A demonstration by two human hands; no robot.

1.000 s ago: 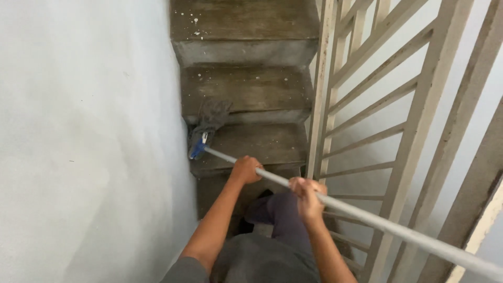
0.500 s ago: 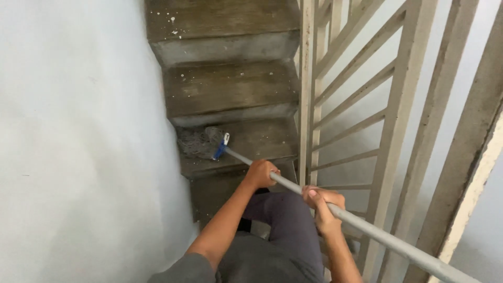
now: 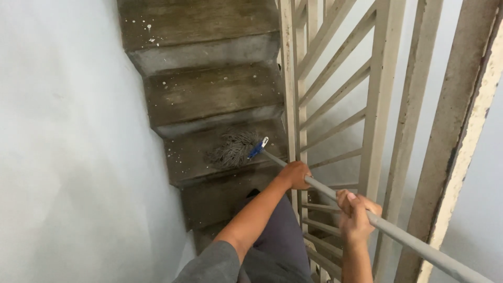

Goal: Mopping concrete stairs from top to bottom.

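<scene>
I hold a long grey mop handle [image 3: 398, 237] with both hands. My left hand [image 3: 295, 174] grips it lower down, close to the blue clamp [image 3: 257, 149]. My right hand [image 3: 356, 214] grips it higher up, nearer my body. The grey string mop head [image 3: 231, 149] lies spread on a dark, wet concrete step [image 3: 194, 157] just below me, near the railing side. My grey-trousered leg [image 3: 280, 241] shows beneath my arms.
Concrete stairs [image 3: 209, 89] with white paint specks run down ahead. A pale plastered wall [image 3: 68, 147] closes the left side. A cream metal railing [image 3: 335, 105] with slanted bars stands on the right, right beside the mop handle.
The mop head has swept across the step from the wall side toward the railing. My hands and the handle moved right with it, and my view shifted right.
</scene>
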